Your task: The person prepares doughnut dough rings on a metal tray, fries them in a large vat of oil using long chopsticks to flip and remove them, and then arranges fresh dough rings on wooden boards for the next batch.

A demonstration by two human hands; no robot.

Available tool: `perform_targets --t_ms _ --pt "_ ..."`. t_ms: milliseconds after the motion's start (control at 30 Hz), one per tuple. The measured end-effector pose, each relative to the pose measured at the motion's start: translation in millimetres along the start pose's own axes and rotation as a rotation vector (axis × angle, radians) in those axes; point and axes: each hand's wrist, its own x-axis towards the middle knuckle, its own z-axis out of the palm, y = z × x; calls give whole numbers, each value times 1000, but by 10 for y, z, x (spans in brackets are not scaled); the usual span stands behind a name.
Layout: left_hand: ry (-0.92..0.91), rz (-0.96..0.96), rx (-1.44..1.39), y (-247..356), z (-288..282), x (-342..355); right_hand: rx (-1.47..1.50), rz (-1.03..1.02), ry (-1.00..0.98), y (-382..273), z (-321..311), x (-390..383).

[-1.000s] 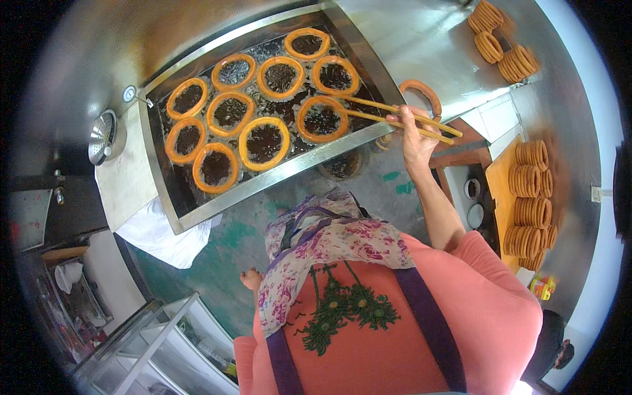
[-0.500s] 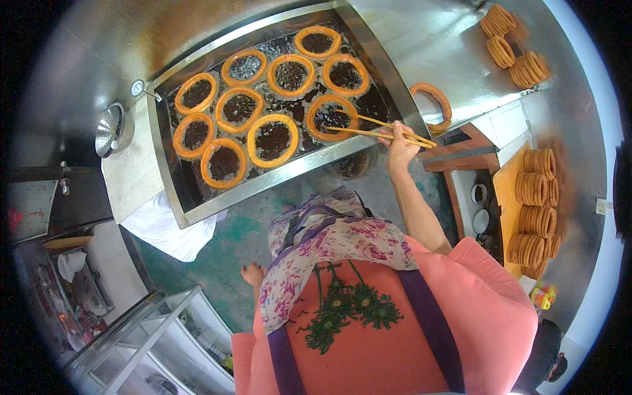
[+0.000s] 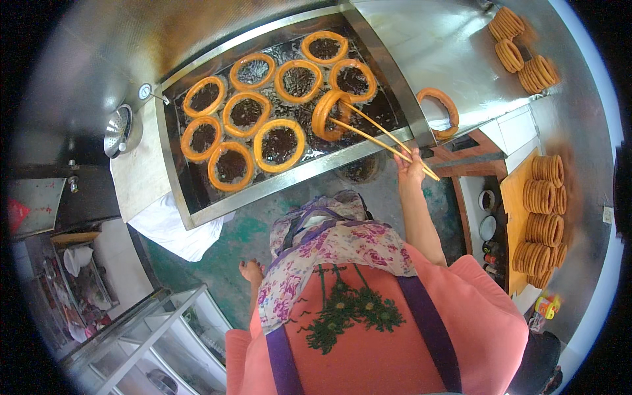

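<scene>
Looking down through the head camera, I find the left hand (image 3: 251, 270) hanging low beside the floral apron (image 3: 362, 247), fingers parted and loosely bent, nothing visible in it. The right hand (image 3: 411, 168) is closed around long wooden chopsticks (image 3: 367, 137), just outside the near right corner of the fryer (image 3: 283, 182). Of the two hands it is clearly nearer to the tilted dough ring (image 3: 320, 118), which sits inside the fryer, ahead of that hand and to its left. The chopsticks slant forward and left, their tips reaching into the ring's opening; I can't tell exactly which surfaces they press. The ring leans up on edge, its opening turned toward the right hand, its long axis running away from the body, across the chopsticks. Whether it clears the oil (image 3: 286, 110) I can't make out. Nine flat-lying rings (image 3: 259, 146) float around it. Farther right, a single ring (image 3: 450, 108) rests on the metal bench (image 3: 401, 49), and stacked rings (image 3: 543, 197) stand beyond.
</scene>
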Motion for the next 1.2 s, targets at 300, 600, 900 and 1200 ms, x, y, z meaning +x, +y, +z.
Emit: perform_targets --t_ms 300,600,900,1200 --pt "-15 0 152 455 164 -458 121 119 -93 -189 -56 -110" --pt "-9 -11 184 375 145 -573 164 96 -120 -578 130 -417" --pt "-84 -138 -55 -730 146 482 246 117 -261 -1084 433 -616" --pt "-186 -183 -169 -109 168 124 83 -127 -173 -1050 666 -569"
